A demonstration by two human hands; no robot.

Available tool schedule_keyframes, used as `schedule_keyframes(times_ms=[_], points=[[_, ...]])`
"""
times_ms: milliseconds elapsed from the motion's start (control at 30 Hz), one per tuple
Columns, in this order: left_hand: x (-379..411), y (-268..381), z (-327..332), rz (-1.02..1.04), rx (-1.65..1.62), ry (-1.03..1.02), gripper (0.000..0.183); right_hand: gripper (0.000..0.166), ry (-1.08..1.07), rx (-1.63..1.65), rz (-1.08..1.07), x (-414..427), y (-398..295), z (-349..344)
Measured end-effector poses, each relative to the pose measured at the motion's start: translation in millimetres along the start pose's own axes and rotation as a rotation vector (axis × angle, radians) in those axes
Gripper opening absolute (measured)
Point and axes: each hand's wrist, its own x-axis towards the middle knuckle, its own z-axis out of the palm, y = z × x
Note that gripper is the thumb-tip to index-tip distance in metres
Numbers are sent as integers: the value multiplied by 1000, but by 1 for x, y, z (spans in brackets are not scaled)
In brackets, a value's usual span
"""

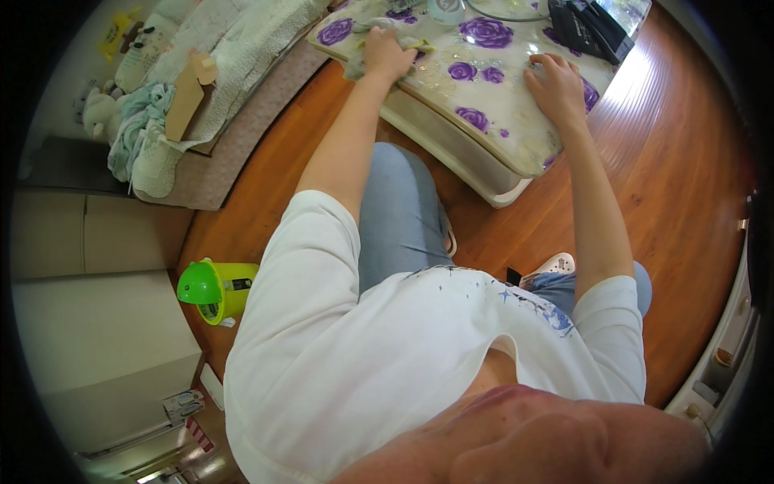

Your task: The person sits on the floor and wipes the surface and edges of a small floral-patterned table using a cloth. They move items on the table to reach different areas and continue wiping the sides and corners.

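A low table with a clear cover over a purple-rose pattern (514, 127) stands before me. Near its left edge, my left hand (386, 55) presses on a crumpled greyish cloth with yellow edging (357, 63); part of the cloth lies under the palm. Towards the table's right side, my right hand (556, 88) rests on the cover with its fingers somewhat spread and bent, and nothing shows in it. A light-coloured container (446, 11) is cut off at the top of the view, between the two hands. Beyond my right hand lies a black pouch or bag (589, 30).
To the left is a bed (236, 78) with stuffed toys, a light green cloth (145, 115) and a piece of cardboard (184, 100). A yellow-green bin with a green lid (233, 287) stands on the wooden floor (659, 181). Cabinets line the far left.
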Motion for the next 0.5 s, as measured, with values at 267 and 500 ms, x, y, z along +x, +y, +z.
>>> schedule_keyframes(times_ms=[267, 500], points=[[-55, 108, -7, 163, -36, 9, 68, 32, -11, 10, 61, -1, 2, -2], [-57, 112, -25, 112, 0, -32, 65, 32, -15, 7, 63, 5, -5, -1]])
